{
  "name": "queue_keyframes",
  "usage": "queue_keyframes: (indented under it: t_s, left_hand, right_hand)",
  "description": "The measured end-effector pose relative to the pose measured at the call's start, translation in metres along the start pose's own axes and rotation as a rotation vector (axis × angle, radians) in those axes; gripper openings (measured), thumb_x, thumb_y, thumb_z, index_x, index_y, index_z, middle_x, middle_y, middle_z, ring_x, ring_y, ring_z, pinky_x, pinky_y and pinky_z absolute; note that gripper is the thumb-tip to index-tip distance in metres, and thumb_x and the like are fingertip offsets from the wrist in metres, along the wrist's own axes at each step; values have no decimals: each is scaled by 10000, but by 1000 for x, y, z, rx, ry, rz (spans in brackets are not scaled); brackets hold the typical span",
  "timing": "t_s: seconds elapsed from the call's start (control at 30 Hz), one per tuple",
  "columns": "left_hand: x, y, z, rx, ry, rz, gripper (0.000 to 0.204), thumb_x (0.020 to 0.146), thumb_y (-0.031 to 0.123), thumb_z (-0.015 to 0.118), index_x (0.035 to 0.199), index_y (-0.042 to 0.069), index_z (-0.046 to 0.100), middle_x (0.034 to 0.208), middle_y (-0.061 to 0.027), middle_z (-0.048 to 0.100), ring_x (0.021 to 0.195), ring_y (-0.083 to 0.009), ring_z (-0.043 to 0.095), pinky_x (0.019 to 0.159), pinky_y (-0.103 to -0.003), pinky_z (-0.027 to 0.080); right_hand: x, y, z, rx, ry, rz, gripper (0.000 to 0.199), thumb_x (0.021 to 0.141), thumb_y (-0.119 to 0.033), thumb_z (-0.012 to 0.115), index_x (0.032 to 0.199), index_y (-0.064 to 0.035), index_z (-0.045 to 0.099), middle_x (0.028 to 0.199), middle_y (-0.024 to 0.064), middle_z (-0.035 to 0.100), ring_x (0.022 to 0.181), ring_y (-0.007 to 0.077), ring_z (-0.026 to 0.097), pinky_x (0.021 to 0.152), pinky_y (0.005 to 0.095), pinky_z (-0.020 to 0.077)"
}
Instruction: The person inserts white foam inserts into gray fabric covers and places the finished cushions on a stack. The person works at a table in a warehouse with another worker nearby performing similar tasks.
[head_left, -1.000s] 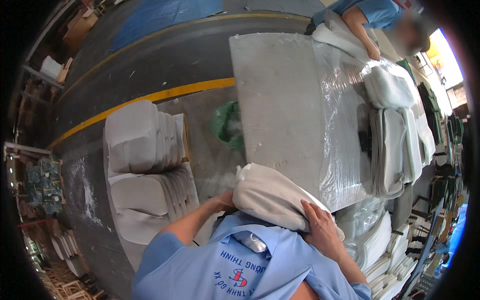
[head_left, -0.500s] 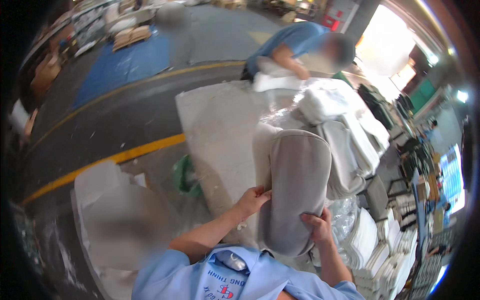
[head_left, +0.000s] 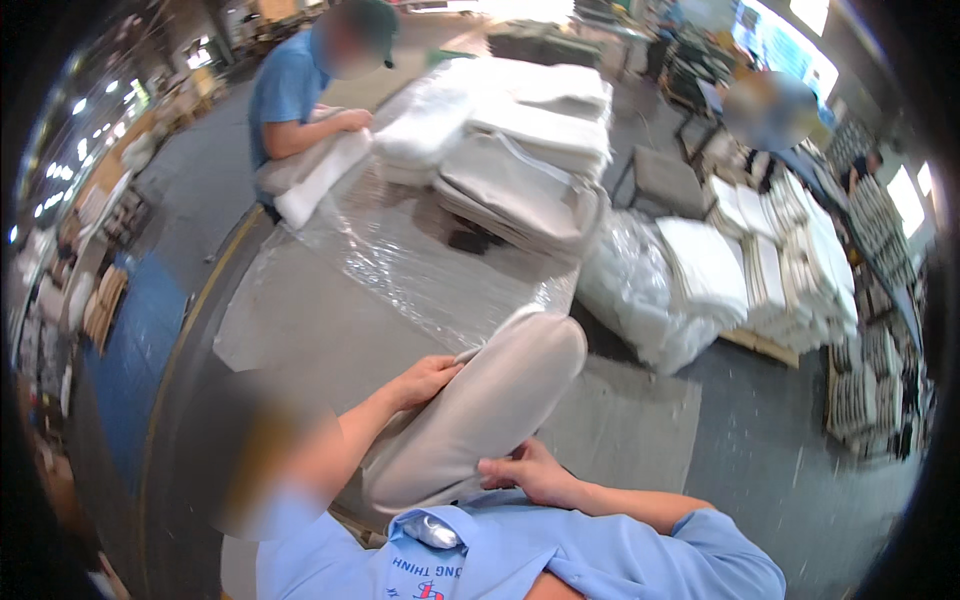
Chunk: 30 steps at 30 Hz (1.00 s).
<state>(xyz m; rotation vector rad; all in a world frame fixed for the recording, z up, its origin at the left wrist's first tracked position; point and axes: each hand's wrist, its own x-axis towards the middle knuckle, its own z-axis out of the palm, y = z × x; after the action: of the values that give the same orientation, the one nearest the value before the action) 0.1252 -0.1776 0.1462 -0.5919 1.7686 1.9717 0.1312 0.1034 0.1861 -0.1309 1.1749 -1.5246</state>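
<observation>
I hold a light grey fabric-covered cushion [head_left: 495, 405] close to my chest, above the near part of the worktable. It is tilted, its far end pointing up and to the right. On its left edge, my left hand [head_left: 428, 381] grips a fold of the cover, and a paler layer shows along that side. My right hand [head_left: 532, 473] pinches the cushion's lower right edge, thumb on top and the other fingers partly hidden beneath. Farther off on the table lies a stack of similar grey cushions [head_left: 510, 190].
White padded pieces [head_left: 550, 125] are piled behind the grey stack. Clear plastic sheeting [head_left: 400, 270] covers part of the worktable [head_left: 275, 320]. Across the table, a co-worker [head_left: 290, 100] handles a grey-and-white piece. Bagged and stacked white pads [head_left: 705, 265] stand at the right, near a grey chair [head_left: 665, 180].
My view has swung to the right, so the table and stacks appear farther left. The cushion has gone from nearly upright to slanting right. Both hands still hold its edges.
</observation>
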Motion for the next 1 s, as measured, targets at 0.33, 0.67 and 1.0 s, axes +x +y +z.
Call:
queue_keyframes:
  t_s: [0.33, 0.67, 1.0]
  left_hand:
    - [21, -75, 37, 902, -106, 270, 369, 1055, 344, 628, 1116, 6, 763, 1105, -58, 750, 928, -146, 665, 810, -334, 530]
    - [60, -17, 84, 244, -222, -285, 388, 1025, 369, 662, 1054, -3, 768, 912, -58, 757, 817, -167, 649, 726, -371, 512]
    - [26, -48, 118, 709, 449, 514, 95, 845, 77, 763, 860, 41, 676, 798, -125, 606, 727, -348, 582, 674, -471, 447]
  right_hand:
    - [-33, 1, -166, -1336, 18, 65, 286, 998, -317, 676, 1123, -77, 768, 1066, 118, 788, 980, 252, 736, 858, 401, 567]
    - [57, -100, -159, -1084, 265, -95, 312, 1014, -301, 616, 1073, -40, 777, 1012, 171, 730, 951, 333, 684, 846, 427, 537]
    - [38, -84, -142, -1161, -76, -218, 123, 928, -184, 769, 944, -63, 759, 1003, 68, 670, 982, 275, 649, 825, 405, 543]
